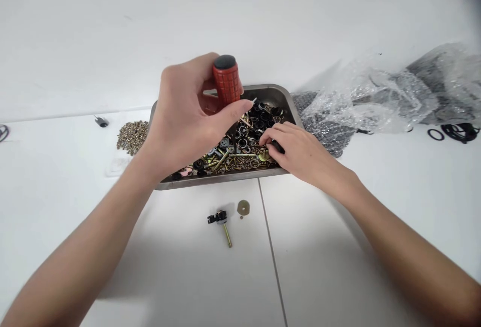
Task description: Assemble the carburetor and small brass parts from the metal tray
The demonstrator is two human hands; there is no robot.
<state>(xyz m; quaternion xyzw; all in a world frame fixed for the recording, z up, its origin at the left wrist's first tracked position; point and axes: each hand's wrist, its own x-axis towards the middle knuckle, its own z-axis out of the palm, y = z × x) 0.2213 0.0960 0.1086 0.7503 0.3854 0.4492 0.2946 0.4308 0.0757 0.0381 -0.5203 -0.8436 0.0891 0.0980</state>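
A screwdriver [227, 84] with a red ribbed handle and a dark cap stands upright in the closed fingers of my left hand [184, 116]. Its shaft points down into a metal tray [278, 89] full of loose screws, bolts, black rings and small parts; the tip is hard to make out among them. At the tray's right side, my right hand [306, 154] has its fingers curled round a small black part [277, 146], mostly hidden by them. In front of the tray lies a black fitting [218, 217] with a brass-coloured pin [227, 237], beside a flat round disc [243, 207].
Left of the tray is a heap of small brass-coloured pieces [132, 135], with a dark cylindrical part [101, 121] behind it. Clear plastic bags [383, 96] holding grey pieces lie to the right, near black rings [436, 134]. A seam [272, 252] crosses the white table.
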